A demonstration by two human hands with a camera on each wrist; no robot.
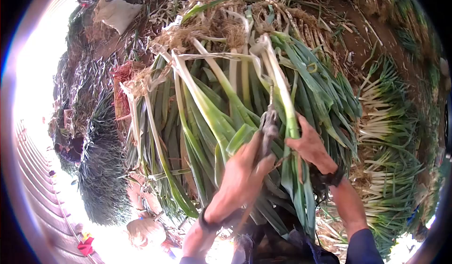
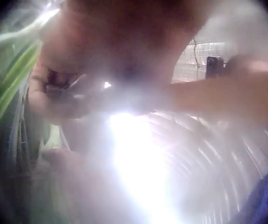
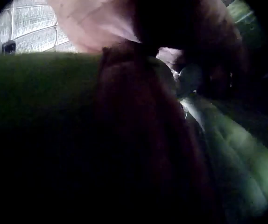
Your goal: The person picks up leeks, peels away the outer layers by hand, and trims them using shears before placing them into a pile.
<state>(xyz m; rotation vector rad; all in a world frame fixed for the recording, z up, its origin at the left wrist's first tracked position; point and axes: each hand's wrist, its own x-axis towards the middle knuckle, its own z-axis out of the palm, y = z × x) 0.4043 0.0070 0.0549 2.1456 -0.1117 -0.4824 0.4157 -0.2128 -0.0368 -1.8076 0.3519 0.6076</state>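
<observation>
Long leeks [image 1: 202, 104] with white stems and green leaves lie in a heap in the head view, roots toward the top. My left hand [image 1: 241, 172] has its fingers round a dark grey, tool-like thing [image 1: 268, 129] with a thin pointed end. Just right of it, my right hand [image 1: 311, 145] grips one thick leek [image 1: 280, 78] where white turns green; its leaves hang below. Blurred and glare-washed, the left wrist view shows a hand [image 2: 120, 42] beside green leaves [image 2: 12, 88]. Mostly dark, the right wrist view shows part of a hand [image 3: 94, 23] and a green leaf [image 3: 246, 154].
Rows of smaller leeks [image 1: 386, 132] lie at the right, with brown soil [image 1: 348, 38] above them. At the left are a dark green pile [image 1: 101, 170], a red crate [image 1: 121, 92] and a pale sack [image 1: 117, 13]. Ribbed sheeting [image 1: 40, 184] runs along the far left.
</observation>
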